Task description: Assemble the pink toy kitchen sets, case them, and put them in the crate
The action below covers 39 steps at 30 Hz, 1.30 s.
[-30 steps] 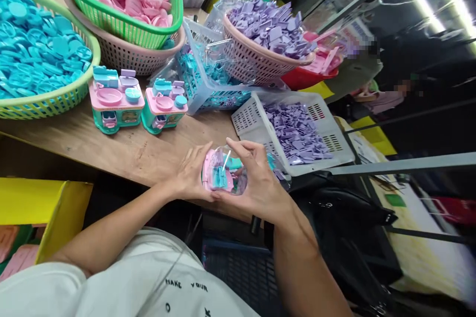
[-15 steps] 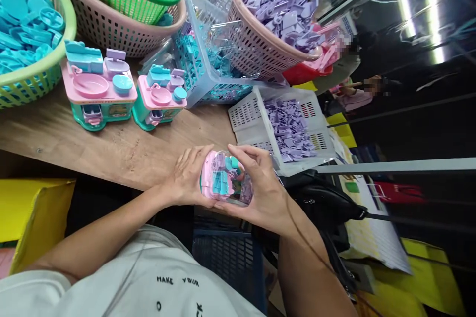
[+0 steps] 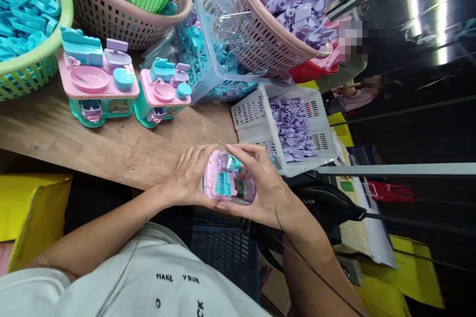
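My left hand is wrapped round the pink base end of a small toy kitchen, held at the table's front edge near my body. My right hand grips a clear plastic cover at the toy's other end, thumb and fingers curved round its sides. Blue, purple and teal parts show through the cover. Whether the cover sits fully against the base I cannot tell. Two finished-looking toy kitchens stand upright on the table, a larger one and a smaller one, each with a pink top and teal base.
A green basket of blue parts stands at the left. Behind are stacked baskets, a clear crate and a pink basket of purple parts. A white crate sits right. Another person is in the background.
Both hands keep their hold on the toy kitchen and its cover, with barely any shift. The view has moved slightly, so the surroundings appear a little displaced.
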{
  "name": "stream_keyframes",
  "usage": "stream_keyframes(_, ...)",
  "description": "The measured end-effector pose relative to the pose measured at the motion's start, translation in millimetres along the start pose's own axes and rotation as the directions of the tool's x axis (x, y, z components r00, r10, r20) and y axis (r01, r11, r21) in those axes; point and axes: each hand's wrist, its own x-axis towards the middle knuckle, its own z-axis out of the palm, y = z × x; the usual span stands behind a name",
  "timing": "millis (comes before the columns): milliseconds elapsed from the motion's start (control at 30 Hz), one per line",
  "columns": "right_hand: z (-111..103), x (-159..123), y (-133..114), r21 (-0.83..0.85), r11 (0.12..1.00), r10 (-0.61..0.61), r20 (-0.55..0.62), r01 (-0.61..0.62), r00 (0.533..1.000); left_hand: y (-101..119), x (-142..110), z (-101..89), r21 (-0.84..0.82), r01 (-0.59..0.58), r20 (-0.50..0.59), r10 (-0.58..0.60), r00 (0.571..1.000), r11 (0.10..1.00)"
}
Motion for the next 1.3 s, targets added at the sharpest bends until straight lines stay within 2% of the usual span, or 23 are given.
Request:
stream_keyframes(233, 5.3, -6.2, -2.9, -0.021, 1.0, 0.0, -0.088, -0.002, 0.996, -0.9, -0.9, 2.2, 0.006, 0.004, -0.005, -0.004, 1.0, 1.0)
stream_keyframes(433, 6.1, -9.3, 2.0, 0.029, 0.999, -0.025, -0.088, 0.028, 0.996, -0.6, -1.1, 1.8, 0.028, -0.004, -0.002, 0.004, 1.0, 1.0)
stream_keyframes(633, 1.6, -8.0, -2.0, 0.002, 1.0, 0.004, -0.029, -0.004, 1.0, -2.2, -1.4, 3.5, 0.025, 0.001, -0.002, -0.001, 1.0, 1.0)
stream_keyframes(1300, 1.0, -2.9, 2.7, 0.017, 0.999, -0.04, -0.034, 0.04, 0.999, -1.1, -1.4, 5.2, 0.023, -0.014, -0.026, 0.015, 1.0, 1.0)
